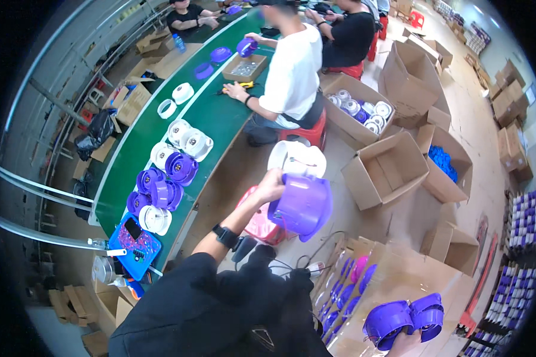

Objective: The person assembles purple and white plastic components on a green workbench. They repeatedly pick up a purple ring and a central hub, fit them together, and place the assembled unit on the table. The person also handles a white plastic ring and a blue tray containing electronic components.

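Note:
My left hand (270, 185), with a black watch at its wrist, is closed on the rim of a purple round plastic housing (307, 205), held tilted above the floor. Just beyond the same hand is a white plastic housing (296, 158) with thin wires inside; whether my fingers also grip it, I cannot tell. Low on the right, my right hand (406, 343) is closed round the edges of two purple housings: one (387, 321) on the left and another (427, 315) against it. They are over an open carton (411, 268) with several purple pieces and a pink one inside.
Purple and white housings (181, 169) stand on the green conveyor table (122, 178) to the left, near a blue tray (138, 262). A co-worker in white (292, 71) sits ahead. Open cartons (387, 169) line the right; a red stool (261, 223) stands below my left hand.

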Demonstrator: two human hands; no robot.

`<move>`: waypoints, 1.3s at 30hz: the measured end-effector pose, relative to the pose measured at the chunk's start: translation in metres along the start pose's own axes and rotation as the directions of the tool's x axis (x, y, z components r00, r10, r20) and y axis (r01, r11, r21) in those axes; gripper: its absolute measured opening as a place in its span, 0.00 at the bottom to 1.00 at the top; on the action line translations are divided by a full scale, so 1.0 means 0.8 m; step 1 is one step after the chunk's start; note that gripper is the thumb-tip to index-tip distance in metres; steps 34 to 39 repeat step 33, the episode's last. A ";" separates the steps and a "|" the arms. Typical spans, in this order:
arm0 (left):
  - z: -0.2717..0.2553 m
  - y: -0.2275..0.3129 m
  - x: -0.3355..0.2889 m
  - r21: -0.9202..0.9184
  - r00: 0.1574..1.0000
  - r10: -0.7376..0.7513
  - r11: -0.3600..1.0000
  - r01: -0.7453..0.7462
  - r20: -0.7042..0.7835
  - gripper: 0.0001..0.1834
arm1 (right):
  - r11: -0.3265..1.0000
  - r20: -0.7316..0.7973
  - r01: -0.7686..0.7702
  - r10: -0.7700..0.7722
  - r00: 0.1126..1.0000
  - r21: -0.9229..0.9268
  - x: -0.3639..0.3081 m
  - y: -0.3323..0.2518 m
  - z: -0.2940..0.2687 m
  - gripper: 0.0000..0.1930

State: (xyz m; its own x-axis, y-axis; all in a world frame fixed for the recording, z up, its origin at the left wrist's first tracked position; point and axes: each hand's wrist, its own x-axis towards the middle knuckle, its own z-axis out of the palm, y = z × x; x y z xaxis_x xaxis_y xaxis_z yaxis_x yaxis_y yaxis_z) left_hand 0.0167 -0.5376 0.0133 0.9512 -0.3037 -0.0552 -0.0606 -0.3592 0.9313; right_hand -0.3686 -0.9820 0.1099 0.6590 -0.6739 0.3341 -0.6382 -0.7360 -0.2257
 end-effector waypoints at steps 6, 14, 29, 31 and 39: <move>-0.175 -0.081 -0.055 -0.105 0.970 0.046 0.992 -0.073 -0.240 0.11 | 0.969 0.087 0.141 -0.161 0.983 0.201 -0.025 -0.200 0.003 0.13; -0.324 -0.183 -0.044 0.049 0.875 -0.159 0.978 0.204 -0.458 0.13 | 0.684 0.135 0.473 -0.636 0.760 0.556 0.013 -0.497 0.037 0.17; -0.502 -0.271 0.227 0.589 0.803 -0.194 0.588 0.555 -0.564 0.07 | -0.149 -0.083 0.628 -0.988 -0.133 0.764 0.123 -0.928 0.255 0.11; -0.515 -0.310 0.257 0.603 0.772 -0.288 0.495 0.626 -0.566 0.08 | -0.213 -0.096 0.547 -0.968 -0.234 0.810 0.136 -0.975 0.292 0.10; -0.518 -0.345 0.264 0.612 0.744 -0.371 0.423 0.668 -0.556 0.09 | -0.239 -0.115 0.453 -0.952 -0.283 0.859 0.145 -1.001 0.330 0.10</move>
